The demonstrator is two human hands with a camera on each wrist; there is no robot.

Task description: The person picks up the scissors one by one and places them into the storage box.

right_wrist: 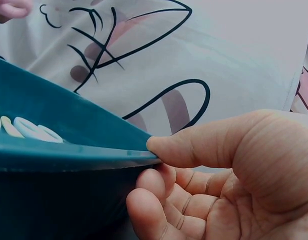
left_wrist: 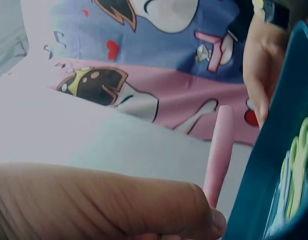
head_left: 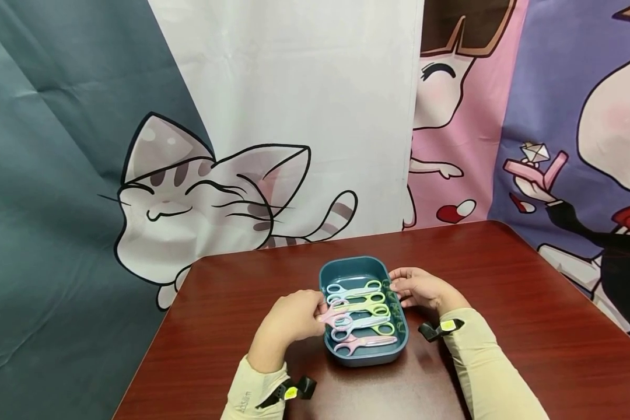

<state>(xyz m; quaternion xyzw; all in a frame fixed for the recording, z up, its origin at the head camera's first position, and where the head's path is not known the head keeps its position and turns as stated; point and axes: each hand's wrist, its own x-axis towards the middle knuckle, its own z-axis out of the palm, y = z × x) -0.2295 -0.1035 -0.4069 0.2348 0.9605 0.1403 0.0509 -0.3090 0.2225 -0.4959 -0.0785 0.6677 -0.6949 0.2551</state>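
A dark teal box (head_left: 364, 360) with rounded corners stands on the table between both hands. Several pairs of scissors in pink, blue and green lie across its inside, among them a pink-bladed pair (head_left: 375, 341) at the near end. My left hand (head_left: 296, 315), at the box's left rim, pinches a pair of pink scissors (head_left: 334, 314) between thumb and fingers. In the left wrist view one smooth pink end of these scissors (left_wrist: 221, 150) sticks up past the thumb. On the opposite side my right hand (head_left: 422, 289) pinches the box's rim (right_wrist: 118, 154), thumb on top and fingers underneath.
A reddish-brown wooden table (head_left: 231, 350) extends around the box. Behind it hangs a cloth backdrop (head_left: 294, 87) with a cartoon cat and figures. Black straps with yellow tags, such as the right strap (head_left: 443, 328), circle both wrists over pale sleeves.
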